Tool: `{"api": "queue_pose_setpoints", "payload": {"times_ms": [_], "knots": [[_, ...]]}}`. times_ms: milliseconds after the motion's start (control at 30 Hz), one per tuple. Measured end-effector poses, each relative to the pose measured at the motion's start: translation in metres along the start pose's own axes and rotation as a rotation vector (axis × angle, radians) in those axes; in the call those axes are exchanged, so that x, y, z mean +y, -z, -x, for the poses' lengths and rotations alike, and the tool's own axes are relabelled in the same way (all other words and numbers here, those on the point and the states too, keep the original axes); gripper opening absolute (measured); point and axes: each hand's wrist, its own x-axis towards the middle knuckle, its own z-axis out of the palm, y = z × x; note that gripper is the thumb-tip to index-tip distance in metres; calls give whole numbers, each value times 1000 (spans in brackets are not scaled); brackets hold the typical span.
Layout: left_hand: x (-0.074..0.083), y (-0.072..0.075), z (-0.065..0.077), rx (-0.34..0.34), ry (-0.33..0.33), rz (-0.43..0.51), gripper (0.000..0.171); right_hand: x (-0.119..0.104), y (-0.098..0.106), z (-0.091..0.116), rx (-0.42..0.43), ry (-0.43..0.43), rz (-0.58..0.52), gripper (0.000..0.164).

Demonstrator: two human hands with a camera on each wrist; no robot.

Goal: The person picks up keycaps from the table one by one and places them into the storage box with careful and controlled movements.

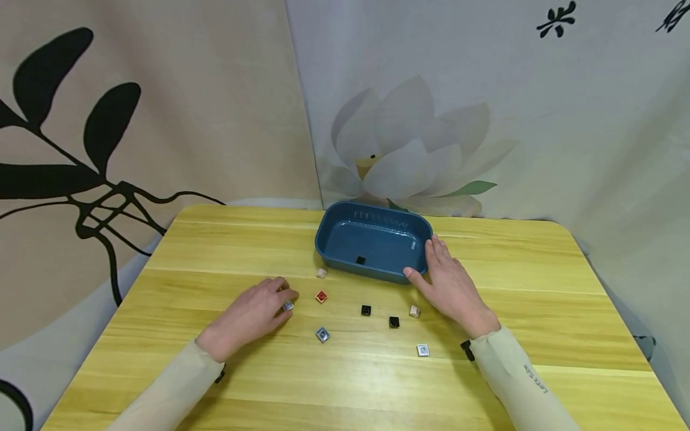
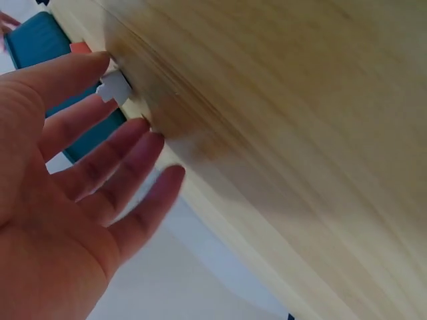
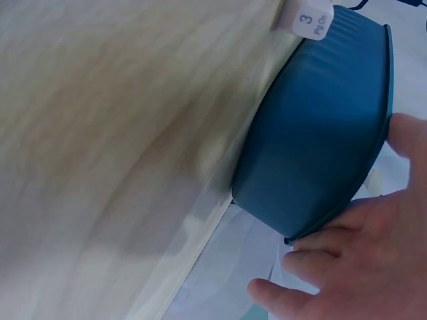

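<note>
My left hand (image 1: 257,311) pinches a pale grey keycap (image 1: 288,305) between thumb and index finger, low over the table; in the left wrist view this keycap (image 2: 116,87) shows beside the thumb tip, the other fingers loosely spread. Against the near right corner of a blue plastic basin (image 1: 345,264) rests my right hand (image 1: 453,288), its fingers fairly straight along the right side and its thumb at the front rim. One black keycap (image 1: 360,260) lies inside the basin. A red keycap (image 1: 321,297) lies just right of the left hand.
Between the hands lie more keycaps: a grey one (image 1: 322,334), black ones (image 1: 394,322) and a white one (image 1: 423,350). A cream keycap (image 1: 321,273) sits near the basin's front left corner, another (image 1: 414,311) near the right thumb. A printed curtain (image 1: 248,120) hangs behind the wooden table (image 1: 242,239).
</note>
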Motion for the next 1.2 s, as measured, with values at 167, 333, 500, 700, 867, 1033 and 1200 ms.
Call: {"api": "queue_pose_setpoints", "payload": {"times_ms": [167,333,500,700,867,1033,1200], "knots": [[0,-1,0,32,-49,20,15,1,0,0,-1,2,1,99],[-1,-2,1,54,-76,57,10,1,-1,0,3,1,1,99],[-1,-2,2,69,-82,75,11,1,-1,0,-2,-4,3,99],[3,1,-3,121,-96,45,15,1,-1,0,-3,-5,4,99],[9,8,-9,184,-101,39,22,0,-1,-1,-5,-2,4,99],[15,15,-17,244,-114,36,21,0,0,-1,-6,-4,7,99],[21,22,-30,289,-115,80,21,0,0,0,-10,-8,1,99]]}}
